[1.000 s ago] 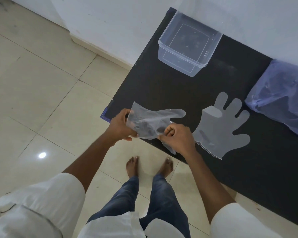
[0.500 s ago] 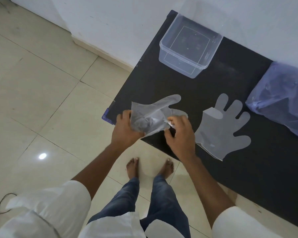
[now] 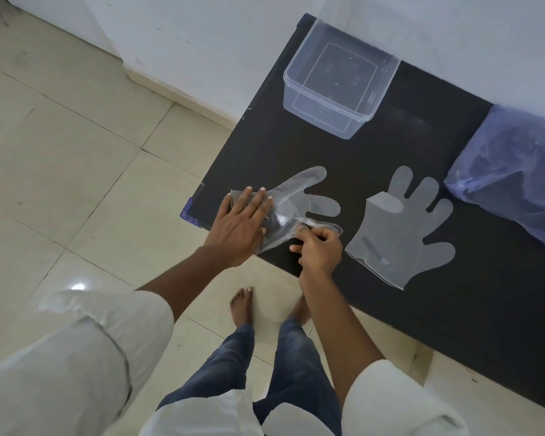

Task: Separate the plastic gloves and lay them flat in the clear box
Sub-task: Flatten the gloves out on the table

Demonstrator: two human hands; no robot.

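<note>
A crumpled clear plastic glove [image 3: 299,199] lies on the near left corner of the black table [image 3: 343,158]. My left hand [image 3: 241,225] presses flat on its cuff with fingers spread. My right hand [image 3: 320,245] pinches the glove's lower fingers at the table's front edge. A second clear glove [image 3: 400,231] lies flat and spread out to the right, untouched. The clear box [image 3: 337,80] stands open at the table's far left corner with nothing visible inside.
A bluish plastic bag [image 3: 513,174] with dark contents rests at the table's right end against the white wall. Tiled floor lies left of and in front of the table. My bare feet stand near the table's front edge.
The glove went from being held up between both hands to lying on the table. My left hand opened and now presses it down. My right hand still pinches its lower part.
</note>
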